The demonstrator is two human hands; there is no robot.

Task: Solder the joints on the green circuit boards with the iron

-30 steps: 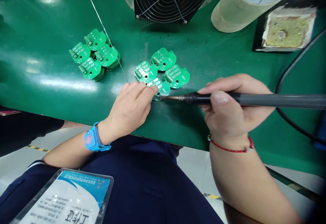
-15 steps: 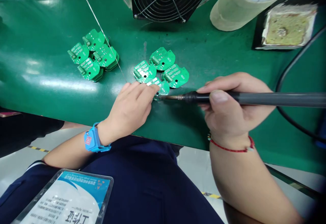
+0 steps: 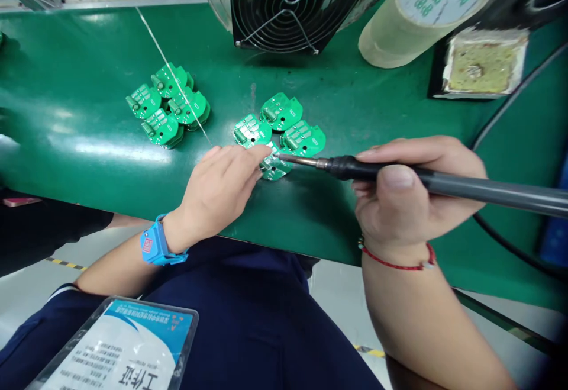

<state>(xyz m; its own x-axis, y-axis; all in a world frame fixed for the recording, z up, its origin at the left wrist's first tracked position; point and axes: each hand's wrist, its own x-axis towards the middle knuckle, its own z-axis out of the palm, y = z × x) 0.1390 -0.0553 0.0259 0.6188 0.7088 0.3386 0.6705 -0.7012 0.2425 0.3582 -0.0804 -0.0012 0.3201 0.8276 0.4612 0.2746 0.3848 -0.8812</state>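
My right hand [image 3: 410, 192] is closed round the grey handle of a soldering iron [image 3: 444, 181]. The iron's tip rests on a small green circuit board [image 3: 276, 167] near the front of the green table. My left hand [image 3: 222, 186] lies with curled fingers against that board and pinches a thin solder wire [image 3: 164, 58] that runs up and to the left. Three more boards [image 3: 279, 123] lie just behind the one being touched. A blue wrist strap [image 3: 155, 243] sits on my left wrist.
A pile of several green boards [image 3: 167, 109] lies to the left. At the back stand a black wire-guarded fan [image 3: 284, 5], a large tape roll [image 3: 421, 11] and a sponge tray [image 3: 481, 64]. A black cable [image 3: 501, 123] curves at the right. A badge [image 3: 119, 348] lies on my lap.
The iron's tip has lifted from the board's near edge onto its upper part. The view has shifted a little; my left hand stays put.
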